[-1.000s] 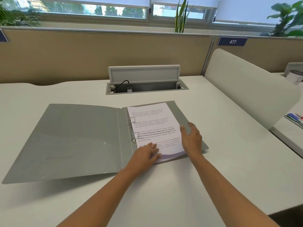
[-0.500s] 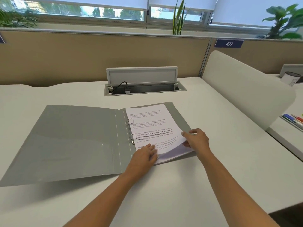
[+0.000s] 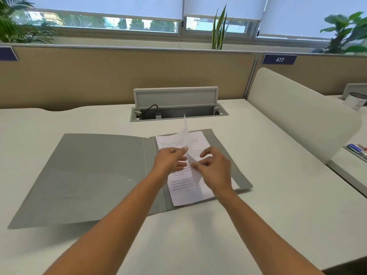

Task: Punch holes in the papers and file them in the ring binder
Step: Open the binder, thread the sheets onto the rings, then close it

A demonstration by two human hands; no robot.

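A grey ring binder (image 3: pixel 89 175) lies open on the white desk. A stack of printed papers (image 3: pixel 188 195) sits on its right half, threaded on the rings near the spine. The top sheet (image 3: pixel 186 133) stands lifted, almost on edge, above the stack. My right hand (image 3: pixel 214 167) pinches that sheet's lower edge between thumb and fingers. My left hand (image 3: pixel 170 159) is over the stack by the rings, its fingers touching the lifted sheet's left face. The rings are mostly hidden behind my left hand.
An open cable hatch (image 3: pixel 176 108) with a black cable sits behind the binder. A white rounded divider (image 3: pixel 297 116) stands to the right, with pens (image 3: pixel 357 149) and a cup (image 3: pixel 355 100) beyond it. A tan partition (image 3: pixel 119 76) closes off the back.
My right hand took the top sheet's right edge and raised it until it stands upright. My left hand moved from the stack's lower corner up toward the rings.
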